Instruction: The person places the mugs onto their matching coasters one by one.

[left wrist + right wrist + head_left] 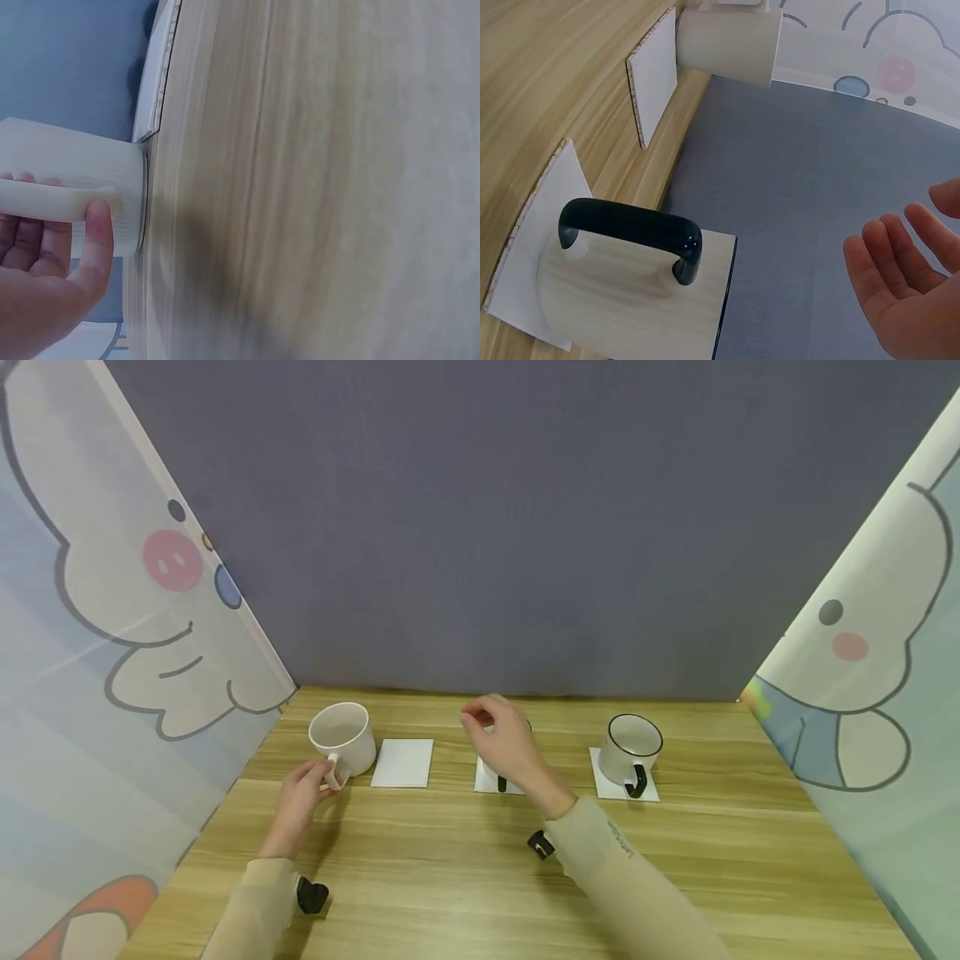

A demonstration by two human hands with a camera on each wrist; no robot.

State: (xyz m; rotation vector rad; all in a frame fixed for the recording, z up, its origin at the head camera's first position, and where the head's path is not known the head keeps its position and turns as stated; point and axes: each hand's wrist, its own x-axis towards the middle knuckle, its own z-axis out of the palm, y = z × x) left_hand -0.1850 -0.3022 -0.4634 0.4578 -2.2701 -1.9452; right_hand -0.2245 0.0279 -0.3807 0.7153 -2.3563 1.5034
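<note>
At the left of the table, my left hand (300, 797) pinches the handle (45, 201) of a plain white mug (358, 752), thumb on one side and fingers behind it. The mug stands upright on the wood beside a bare white square coaster (402, 763). My right hand (504, 742) is raised over the middle mug and hides most of it in the head view. In the right wrist view that white mug (637, 307), with black handle (630, 223) and dark rim, sits on a coaster (532, 255). The right hand's fingers are loosely bent, holding nothing and apart from the mug.
Farther right, another white mug (618, 764) with black rim and handle stands on its own coaster (606, 788). A dark grey panel (480, 543) rises behind the wooden table (420, 877). Cartoon-printed sheets (112, 652) flank both sides.
</note>
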